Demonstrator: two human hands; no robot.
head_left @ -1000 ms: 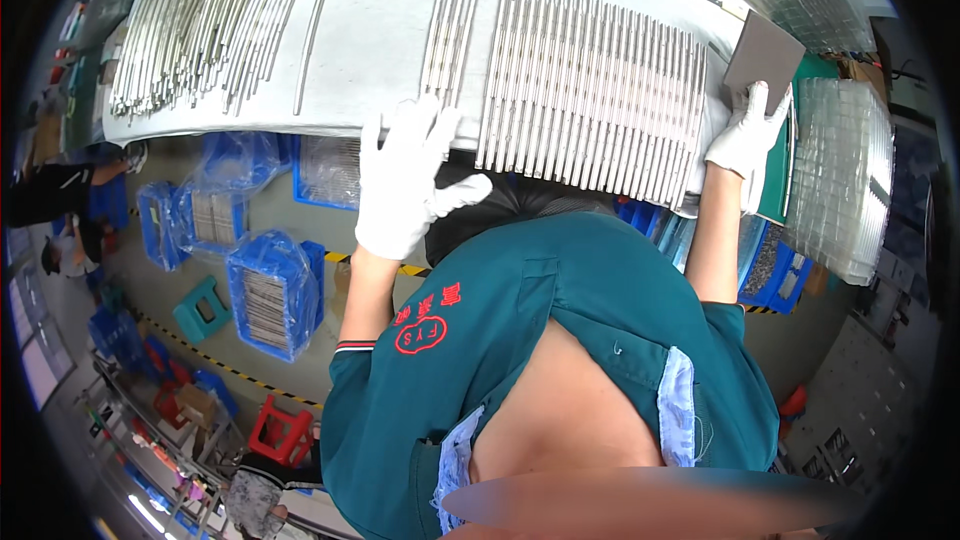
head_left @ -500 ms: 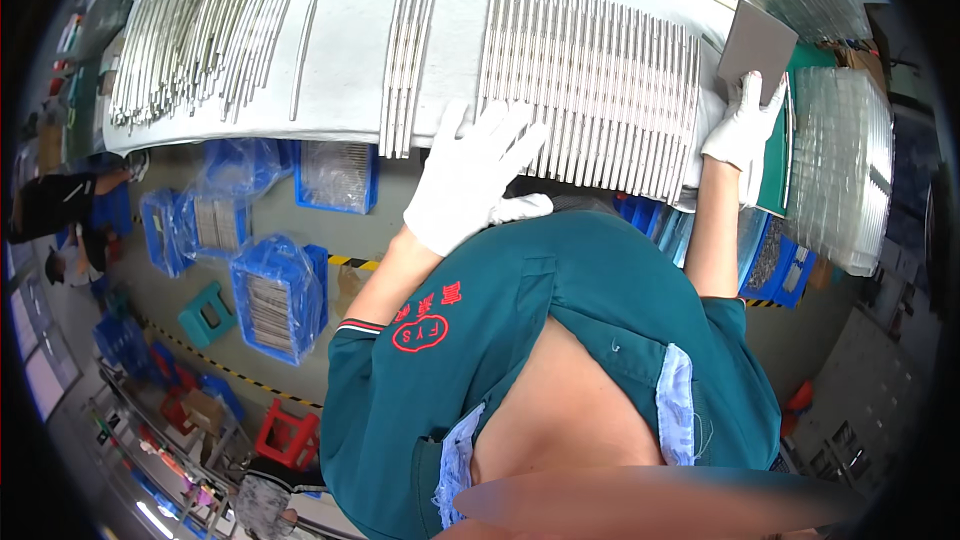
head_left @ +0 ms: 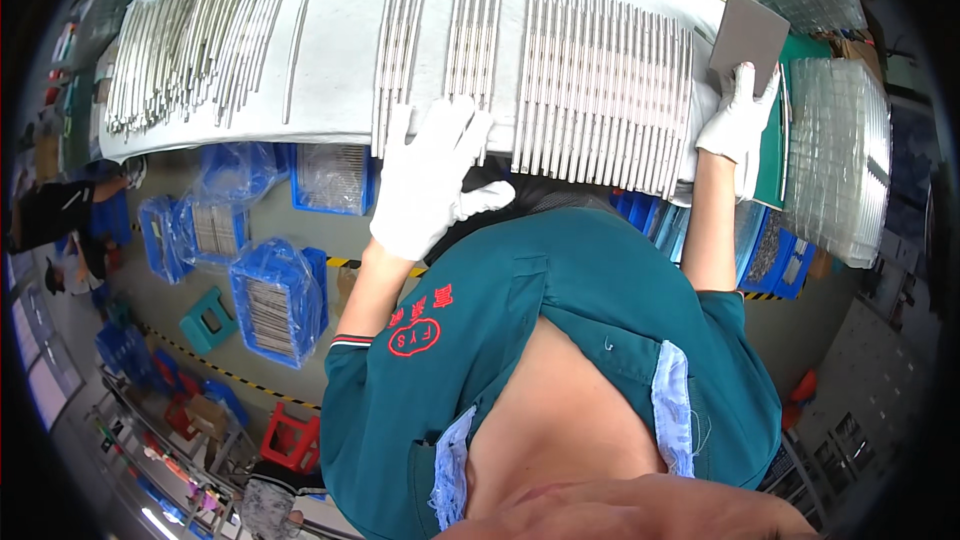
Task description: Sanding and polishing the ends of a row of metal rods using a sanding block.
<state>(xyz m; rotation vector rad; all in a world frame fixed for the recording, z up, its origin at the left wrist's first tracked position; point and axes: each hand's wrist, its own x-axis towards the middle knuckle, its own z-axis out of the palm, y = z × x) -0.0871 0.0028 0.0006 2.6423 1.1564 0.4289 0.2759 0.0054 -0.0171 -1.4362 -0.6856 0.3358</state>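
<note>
Slim metal rods lie in side-by-side rows on a white-covered table. A wide row is at the middle right, a narrow row is to its left, and another narrow row is further left. My left hand, in a white glove, has its fingers spread over the near ends of the two narrow rows, which it partly hides. It grips nothing. In my white-gloved right hand, a flat dark grey-brown rectangular pad is held upright between thumb and fingers, beside the wide row's right end.
A loose pile of rods and one separate rod lie on the table's left. Clear plastic trays are stacked at the right beside a green surface. Blue crates and a green stool stand on the floor.
Several rods have moved left from the wide row and now form a second narrow row. My left hand has shifted left. My right hand still holds the pad.
</note>
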